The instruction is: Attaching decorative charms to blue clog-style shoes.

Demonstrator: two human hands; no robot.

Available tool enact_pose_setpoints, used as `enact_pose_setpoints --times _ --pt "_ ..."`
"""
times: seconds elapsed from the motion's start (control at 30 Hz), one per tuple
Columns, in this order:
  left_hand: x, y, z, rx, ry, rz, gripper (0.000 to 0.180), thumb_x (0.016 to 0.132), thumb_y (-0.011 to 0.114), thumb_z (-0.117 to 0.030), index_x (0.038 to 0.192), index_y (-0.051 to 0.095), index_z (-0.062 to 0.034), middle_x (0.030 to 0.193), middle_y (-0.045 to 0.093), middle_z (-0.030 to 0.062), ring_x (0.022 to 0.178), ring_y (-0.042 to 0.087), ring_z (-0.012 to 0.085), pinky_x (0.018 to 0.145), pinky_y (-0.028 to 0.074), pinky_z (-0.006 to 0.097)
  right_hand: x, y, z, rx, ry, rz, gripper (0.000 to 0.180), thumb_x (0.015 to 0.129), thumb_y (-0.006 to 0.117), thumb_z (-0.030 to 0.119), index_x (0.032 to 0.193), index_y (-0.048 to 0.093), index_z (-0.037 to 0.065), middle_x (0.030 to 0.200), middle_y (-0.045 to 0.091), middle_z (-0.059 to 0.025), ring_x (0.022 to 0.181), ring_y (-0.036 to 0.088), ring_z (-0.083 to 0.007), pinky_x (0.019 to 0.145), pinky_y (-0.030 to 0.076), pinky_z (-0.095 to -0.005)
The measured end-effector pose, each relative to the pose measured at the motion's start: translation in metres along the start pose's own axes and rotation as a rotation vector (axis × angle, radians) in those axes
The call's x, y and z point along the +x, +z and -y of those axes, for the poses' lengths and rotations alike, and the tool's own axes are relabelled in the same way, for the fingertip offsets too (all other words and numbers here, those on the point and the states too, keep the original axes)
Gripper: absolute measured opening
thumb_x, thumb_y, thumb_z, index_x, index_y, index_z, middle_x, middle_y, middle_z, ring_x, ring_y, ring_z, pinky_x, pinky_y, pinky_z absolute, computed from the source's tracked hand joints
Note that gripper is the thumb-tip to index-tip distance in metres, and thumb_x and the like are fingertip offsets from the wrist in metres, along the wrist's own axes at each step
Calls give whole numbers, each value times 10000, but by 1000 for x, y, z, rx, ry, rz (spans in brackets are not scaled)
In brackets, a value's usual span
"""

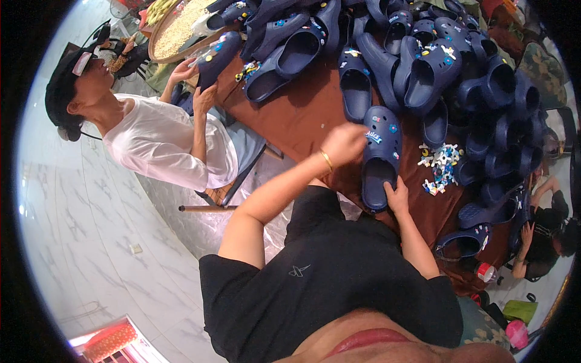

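Observation:
A dark blue clog (382,142) with small charms on its holed upper lies in front of me, toe pointing away. My right hand (397,196) grips it by the heel end, thumb on the rim of the opening. Closed and slightly blurred, my left hand (346,145) is against the left side of the upper, beside a white-and-blue charm (373,137). Whatever its fingers hold, if anything, is hidden. To the right of the clog lies a loose pile of small white, blue and yellow charms (442,164).
A brown cloth-covered table (296,124) carries many blue clogs (433,72), heaped at the back and right. At left, a seated person (163,139) in white holds another clog (219,57). A round tray (158,48) of pale pieces stands behind. Another person (544,233) is at far right.

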State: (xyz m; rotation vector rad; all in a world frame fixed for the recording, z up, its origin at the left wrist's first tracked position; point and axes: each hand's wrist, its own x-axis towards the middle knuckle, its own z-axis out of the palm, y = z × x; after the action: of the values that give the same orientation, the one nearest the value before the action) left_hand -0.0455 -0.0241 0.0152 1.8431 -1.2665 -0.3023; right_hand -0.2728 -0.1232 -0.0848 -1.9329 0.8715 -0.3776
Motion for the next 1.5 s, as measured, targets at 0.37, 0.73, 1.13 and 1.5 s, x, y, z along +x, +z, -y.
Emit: enact_pose_setpoints --times 0.37,0.73,1.13,1.5 --pt "101 -94 136 1150 -341 -257 803 572 744 -348 1256 370 -158 1342 269 158 1221 266 328 945 273 493 -7 -1 -16 -2 -93 -47 333 740 563 166 1017 544 -19 899 614 -170 861 596 -272 763 440 -337" --pt "62 -116 105 1012 -315 -414 441 529 761 -313 919 630 -153 1264 368 155 1117 374 317 864 353 418 -15 13 -17 12 -33 -61 376 729 581 204 991 537 -61 928 591 -239 895 574 -354 772 431 -361" --pt "-106 -22 61 465 2 -508 478 555 774 -244 979 604 -103 1222 388 208 1113 379 366 921 302 429 -30 -31 10 178 -15 -170 363 741 579 193 1006 517 -48 919 578 -230 866 565 -367 733 433 -382" --pt "-148 0 78 677 45 -193 454 574 730 -308 946 603 -80 1233 372 276 1130 345 439 948 283 496 -54 -182 23 324 224 -1160 302 743 599 196 938 563 -32 917 599 -125 801 536 -216 745 412 -339"
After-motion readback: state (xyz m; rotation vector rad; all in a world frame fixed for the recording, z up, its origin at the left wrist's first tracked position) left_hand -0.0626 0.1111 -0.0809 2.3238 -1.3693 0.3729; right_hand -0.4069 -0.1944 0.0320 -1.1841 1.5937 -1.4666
